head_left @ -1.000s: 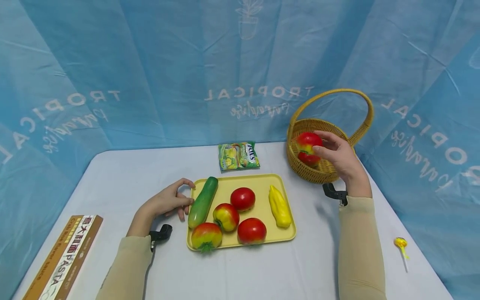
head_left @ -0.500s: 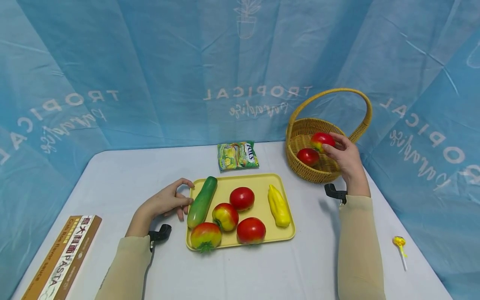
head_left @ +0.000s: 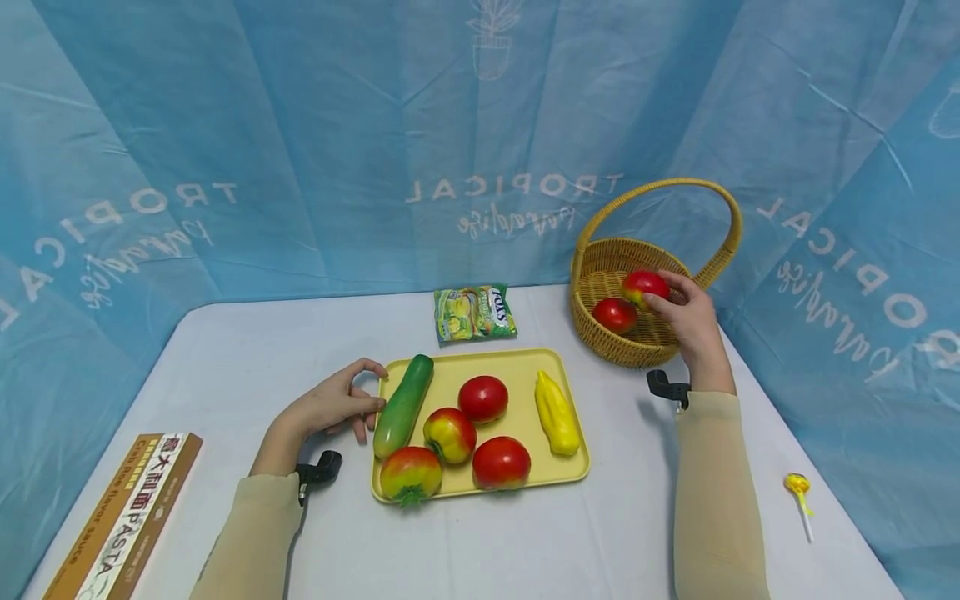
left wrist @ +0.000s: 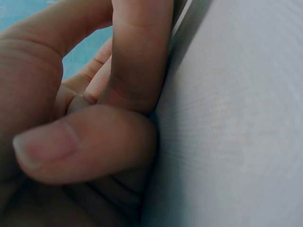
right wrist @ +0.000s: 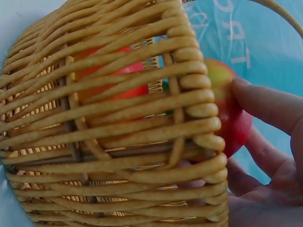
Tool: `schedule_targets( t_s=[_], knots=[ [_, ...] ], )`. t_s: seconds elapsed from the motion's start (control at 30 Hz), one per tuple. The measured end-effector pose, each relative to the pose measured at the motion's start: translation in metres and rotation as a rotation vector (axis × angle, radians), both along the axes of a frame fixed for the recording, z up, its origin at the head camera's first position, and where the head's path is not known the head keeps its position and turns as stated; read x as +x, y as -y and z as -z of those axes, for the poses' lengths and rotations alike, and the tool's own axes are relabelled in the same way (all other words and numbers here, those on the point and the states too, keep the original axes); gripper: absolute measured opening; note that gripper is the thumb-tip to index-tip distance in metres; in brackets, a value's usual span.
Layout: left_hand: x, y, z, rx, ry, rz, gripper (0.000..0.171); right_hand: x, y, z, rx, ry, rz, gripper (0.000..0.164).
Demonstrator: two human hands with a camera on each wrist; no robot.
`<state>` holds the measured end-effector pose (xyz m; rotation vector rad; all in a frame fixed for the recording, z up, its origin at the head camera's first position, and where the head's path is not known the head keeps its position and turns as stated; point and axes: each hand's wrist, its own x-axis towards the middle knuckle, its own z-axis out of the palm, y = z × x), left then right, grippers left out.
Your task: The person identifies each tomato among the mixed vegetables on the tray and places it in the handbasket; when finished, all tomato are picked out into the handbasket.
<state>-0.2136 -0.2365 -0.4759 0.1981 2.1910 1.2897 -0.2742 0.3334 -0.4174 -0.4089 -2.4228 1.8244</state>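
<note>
You have the red-and-yellow fruit (head_left: 642,286) in your right hand (head_left: 695,323), at the mouth of the wicker basket (head_left: 624,351), toward its right side. Letting it down gently and parting your fingers only once it has firm support would probably work best; something that rounded could roll against the 1 red fruit (head_left: 614,315) lying inside. Mind the rim too, just beside your fingers. Your right thumb and fingers pinch the fruit, spread about as wide as it is; I can't tell whether the 2 fruits touch. Your left hand (head_left: 330,403) holds nothing, thumb and index finger bent and apart, beside the green cucumber (head_left: 405,406) on the yellow tray (head_left: 527,385); contact there is unclear.
</note>
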Motion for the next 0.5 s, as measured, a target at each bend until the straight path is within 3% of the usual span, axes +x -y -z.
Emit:
schedule_targets(
  t_s=[0.5],
  knots=[
    [-0.0014, 0.0005, 0.0017, 0.000, 0.007, 0.003, 0.056, 0.0003, 0.0021, -0.0023, 0.022, -0.053, -0.018, 0.067]
  ],
)
